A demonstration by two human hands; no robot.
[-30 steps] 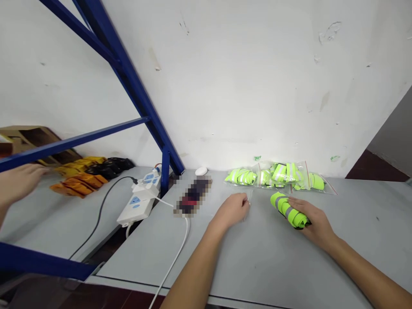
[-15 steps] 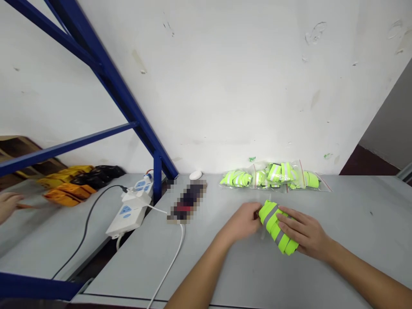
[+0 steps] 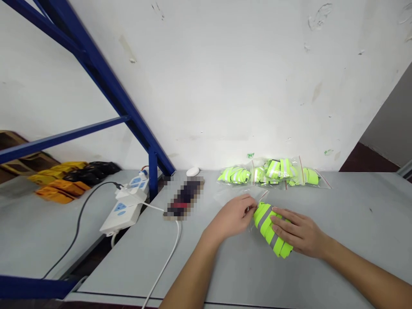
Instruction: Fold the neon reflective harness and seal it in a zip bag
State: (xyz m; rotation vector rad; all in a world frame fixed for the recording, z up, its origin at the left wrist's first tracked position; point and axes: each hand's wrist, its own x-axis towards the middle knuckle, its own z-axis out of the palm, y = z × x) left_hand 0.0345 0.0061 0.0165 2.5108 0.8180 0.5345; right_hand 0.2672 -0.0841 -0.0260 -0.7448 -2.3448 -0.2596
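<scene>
View: head camera, looking forward and down at the grey worktop, with a white wall behind it.

Done so far: several clear zip bags lie in a row against the wall, holding folded fluorescent-yellow reflective bands.

Left so far: one rolled fluorescent-yellow band with grey reflective stripes lies on the worktop in front of that row, between the hands. It is not sealed in a bag.

Open bag: a clear plastic bag lies flat just in front of the row, with one edge reaching the end of the roll. Whether the roll has entered the bag's mouth cannot be determined.

Left grip: narrow. The left hand pinches the edge of the bag, right beside the roll.

Right grip: wide. The right hand lies with fingers spread across the roll, pressing it against the worktop.

Surroundings: left of the hands lie a pixelated, unreadable object and a small white round object. Further left are a white power strip, a white cable, a black cable and a blue steel frame. Beyond the frame, on a lower grey surface, lie yellow, orange and black folded items.
</scene>
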